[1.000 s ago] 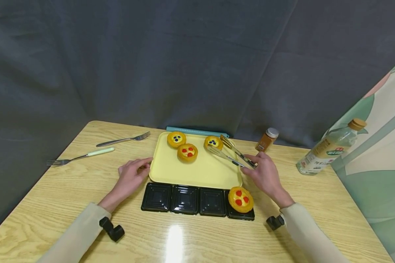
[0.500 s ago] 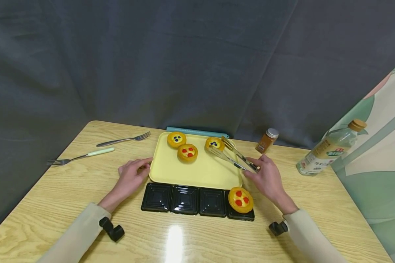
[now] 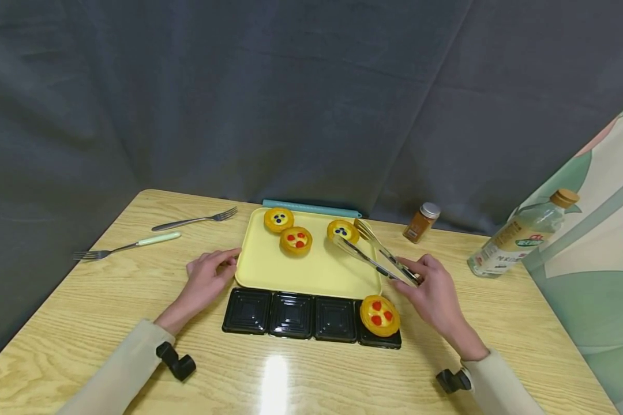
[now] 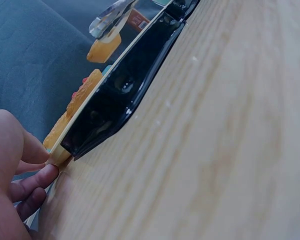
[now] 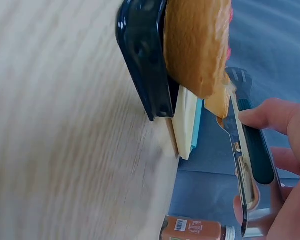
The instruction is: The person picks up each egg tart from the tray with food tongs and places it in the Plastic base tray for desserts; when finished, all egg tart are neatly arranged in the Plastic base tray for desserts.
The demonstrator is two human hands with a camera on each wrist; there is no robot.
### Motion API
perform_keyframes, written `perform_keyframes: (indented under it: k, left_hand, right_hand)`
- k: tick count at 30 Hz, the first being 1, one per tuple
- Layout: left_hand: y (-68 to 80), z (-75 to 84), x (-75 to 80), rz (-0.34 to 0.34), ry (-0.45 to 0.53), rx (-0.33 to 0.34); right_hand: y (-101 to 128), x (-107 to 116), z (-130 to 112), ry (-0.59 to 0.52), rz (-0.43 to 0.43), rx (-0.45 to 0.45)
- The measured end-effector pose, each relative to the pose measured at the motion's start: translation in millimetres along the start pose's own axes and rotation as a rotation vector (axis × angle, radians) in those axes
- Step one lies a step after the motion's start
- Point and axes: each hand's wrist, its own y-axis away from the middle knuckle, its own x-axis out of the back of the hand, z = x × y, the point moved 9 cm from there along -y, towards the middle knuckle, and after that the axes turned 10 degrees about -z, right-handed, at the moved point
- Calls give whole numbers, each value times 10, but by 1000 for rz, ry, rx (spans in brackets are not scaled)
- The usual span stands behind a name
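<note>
My right hand (image 3: 431, 291) grips metal tongs (image 5: 257, 152) with dark green handle pads. The tong ends lie on either side of a tart with blue berries (image 3: 341, 226); in the left wrist view that tart (image 4: 104, 49) appears raised above the tray. At the left edge of the yellow tray (image 3: 301, 275), my left hand (image 3: 211, 278) pinches the rim between thumb and fingers. Another blue-berry tart (image 3: 278, 220) and a red-topped tart (image 3: 296, 241) lie on the tray. A second red-topped tart (image 3: 379, 315) sits in the rightmost compartment of the black plastic tray (image 3: 292, 316).
Two forks lie left, one plain metal (image 3: 194, 221) and one green-handled (image 3: 158, 239). A teal stick-like item (image 3: 311, 208) lies behind the yellow tray. To the right stand a spice jar (image 3: 420, 223) and a large bottle (image 3: 521, 236). Dark cloth (image 3: 291, 104) hangs behind.
My right hand has drawn the tongs slightly right and toward me, and the blue-berry tart between their ends has shifted the same way. The left hand has stayed put.
</note>
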Motion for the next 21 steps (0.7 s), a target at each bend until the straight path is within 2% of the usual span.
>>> perform_keyframes:
  k: [9,21]
  left_hand:
    - [2,9,1,1,-5,3]
    - [2,9,2,2,-12,3]
  right_hand:
    - [224,115,-71,-4,16,5]
    - [481,165,-171,-24,-39,-33]
